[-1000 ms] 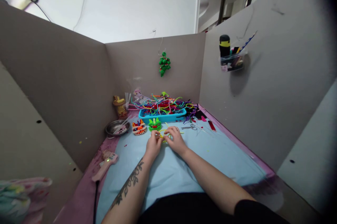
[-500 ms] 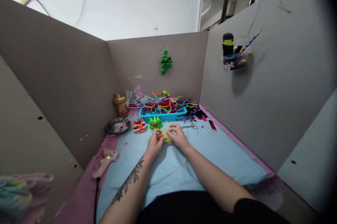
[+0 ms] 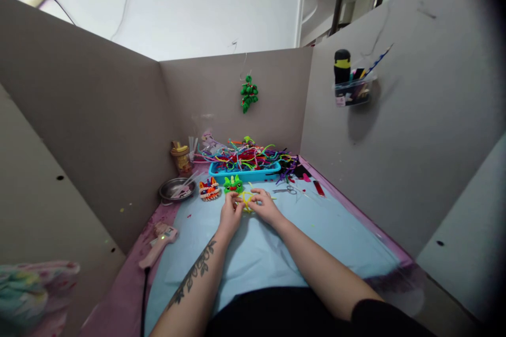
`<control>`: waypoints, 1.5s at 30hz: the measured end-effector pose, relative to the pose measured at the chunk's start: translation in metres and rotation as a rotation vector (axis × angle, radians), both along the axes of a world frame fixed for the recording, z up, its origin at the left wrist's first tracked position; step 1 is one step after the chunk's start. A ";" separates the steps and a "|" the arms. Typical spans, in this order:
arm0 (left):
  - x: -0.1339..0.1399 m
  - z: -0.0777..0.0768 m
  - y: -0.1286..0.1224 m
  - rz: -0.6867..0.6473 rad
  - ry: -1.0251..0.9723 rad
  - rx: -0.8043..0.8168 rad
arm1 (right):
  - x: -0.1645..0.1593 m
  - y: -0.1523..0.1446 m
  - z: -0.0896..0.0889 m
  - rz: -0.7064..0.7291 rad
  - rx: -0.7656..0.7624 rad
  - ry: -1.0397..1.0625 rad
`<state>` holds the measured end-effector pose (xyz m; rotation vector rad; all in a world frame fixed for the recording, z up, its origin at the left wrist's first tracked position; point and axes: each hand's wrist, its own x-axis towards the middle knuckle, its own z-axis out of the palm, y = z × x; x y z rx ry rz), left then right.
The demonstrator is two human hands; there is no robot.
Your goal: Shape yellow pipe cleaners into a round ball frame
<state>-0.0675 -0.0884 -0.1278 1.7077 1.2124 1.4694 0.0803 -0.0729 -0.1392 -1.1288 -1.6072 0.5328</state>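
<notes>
Between my two hands is a yellow pipe cleaner piece point(image 3: 247, 201), bent into an open frame of loops, with loose ends sticking out. My left hand point(image 3: 231, 211) pinches its left side. On the other side my right hand point(image 3: 264, 206) grips it with thumb and fingers. Just behind my left hand sits a green fuzzy animal head point(image 3: 233, 185) with a red mouth. An orange and white fuzzy head point(image 3: 209, 189) lies to its left. The fingertips hide parts of the yellow piece.
A blue tray point(image 3: 245, 174) heaped with coloured pipe cleaners point(image 3: 249, 156) stands at the back. Scissors point(image 3: 286, 190) and a red strip point(image 3: 318, 188) lie right. At left are a metal bowl point(image 3: 177, 189), a cup point(image 3: 182, 160) and a pink glue gun point(image 3: 158, 246). Grey panels enclose the table.
Both hands have shifted slightly and the yellow piece has turned a little between the fingers, so its crossing strands show more. Everything else stays put.
</notes>
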 end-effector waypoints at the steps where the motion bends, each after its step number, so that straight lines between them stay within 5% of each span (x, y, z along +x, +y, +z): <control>1: 0.000 0.001 0.000 0.037 -0.007 0.024 | 0.000 0.001 -0.001 0.015 -0.006 0.028; 4: -0.002 0.004 -0.002 0.120 -0.047 0.057 | 0.000 0.006 -0.005 0.053 -0.037 0.147; 12: 0.006 0.007 -0.008 -0.120 -0.098 -0.068 | -0.005 0.008 -0.009 0.080 -0.043 0.290; 19: 0.006 0.007 -0.007 -0.078 -0.151 -0.116 | -0.007 0.005 -0.007 0.063 -0.060 0.303; 23: 0.001 0.007 -0.005 0.084 -0.068 0.001 | -0.002 0.005 -0.004 0.033 -0.026 0.244; 30: 0.002 0.009 -0.001 -0.149 -0.300 -0.179 | -0.005 -0.007 0.008 -0.042 0.040 -0.001; 35: -0.001 0.013 0.000 -0.079 -0.504 -0.292 | -0.011 -0.020 0.015 -0.189 0.229 -0.088; 45: 0.001 0.011 -0.002 -0.159 -0.605 -0.470 | -0.014 -0.016 0.007 -0.196 0.184 -0.125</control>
